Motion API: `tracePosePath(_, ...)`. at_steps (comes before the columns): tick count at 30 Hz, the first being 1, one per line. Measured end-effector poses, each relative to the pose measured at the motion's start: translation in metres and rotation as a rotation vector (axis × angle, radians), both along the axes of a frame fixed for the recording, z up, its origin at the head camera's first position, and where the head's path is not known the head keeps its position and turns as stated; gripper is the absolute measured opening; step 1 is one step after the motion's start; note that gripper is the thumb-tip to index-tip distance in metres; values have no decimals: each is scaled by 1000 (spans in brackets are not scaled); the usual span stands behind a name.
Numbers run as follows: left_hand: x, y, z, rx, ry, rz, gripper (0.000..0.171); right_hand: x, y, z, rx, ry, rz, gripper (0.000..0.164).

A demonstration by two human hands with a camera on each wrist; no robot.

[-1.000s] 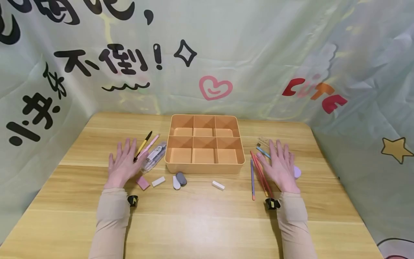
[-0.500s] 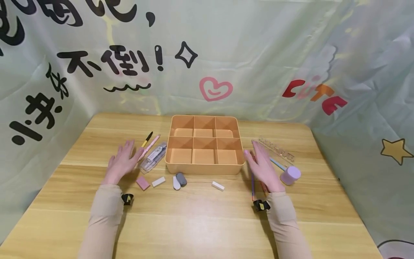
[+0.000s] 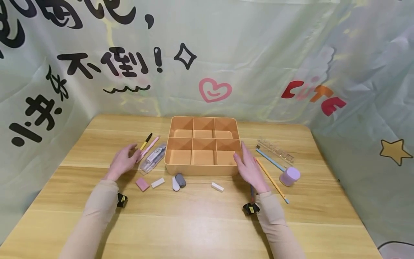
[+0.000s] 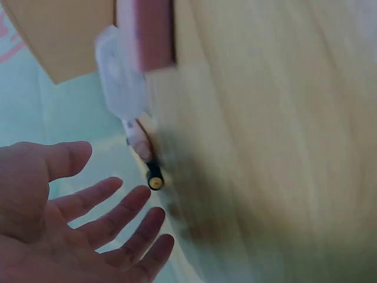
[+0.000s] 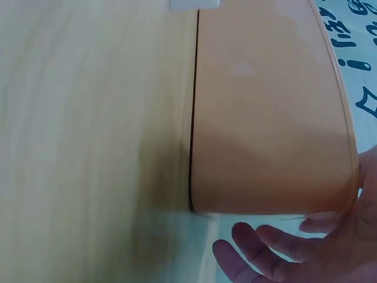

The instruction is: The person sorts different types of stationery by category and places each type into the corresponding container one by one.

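Observation:
A tan organizer box [image 3: 200,169] with several compartments stands at the table's middle. My right hand [image 3: 251,169] is at its right front corner, fingers extended along the right side and thumb by the rim. In the right wrist view, the hand [image 5: 312,247] is beside the box's end wall [image 5: 271,118]; firm contact is unclear. My left hand [image 3: 123,162] hovers over the left side with loosely bent fingers, close to a pink pen [image 3: 151,144] and a yellow-and-black pen [image 3: 147,139]. The left wrist view has nothing between its fingers [image 4: 112,224]. A clear plastic case [image 3: 154,157] lies beside the pens.
A pink eraser [image 3: 142,184], a white block [image 3: 157,182], grey and white oval pieces [image 3: 180,180] and another white block [image 3: 217,186] lie in front. On the right are a blue pencil [image 3: 270,159], a yellow pencil [image 3: 273,181], a clear ruler [image 3: 276,150] and a purple cylinder [image 3: 290,176].
My right hand has moved left from above the pencils to the box's right side, uncovering the yellow pencil and purple cylinder. The left hand has turned and its fingers have bent more.

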State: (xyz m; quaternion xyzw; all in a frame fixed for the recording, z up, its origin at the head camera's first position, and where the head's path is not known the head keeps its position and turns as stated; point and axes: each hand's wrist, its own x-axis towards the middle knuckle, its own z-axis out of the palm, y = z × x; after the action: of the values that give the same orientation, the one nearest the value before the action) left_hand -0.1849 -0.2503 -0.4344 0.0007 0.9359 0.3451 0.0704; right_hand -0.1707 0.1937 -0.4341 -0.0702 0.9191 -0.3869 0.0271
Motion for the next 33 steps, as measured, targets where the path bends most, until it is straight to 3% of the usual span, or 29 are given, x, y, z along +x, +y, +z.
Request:
tracePosePath(6,-9,-6,-4,-21,30,-13,54,-1,-3,-3,-74,11,24,66)
tracePosePath(15,-20,-11,-4,-54,50,1,51,0,-2,-4,-66,35,21,63)
tracePosePath(33,-26,-11,0,-90,-17,4,37,0,-2,-6,-81,34,21,63)
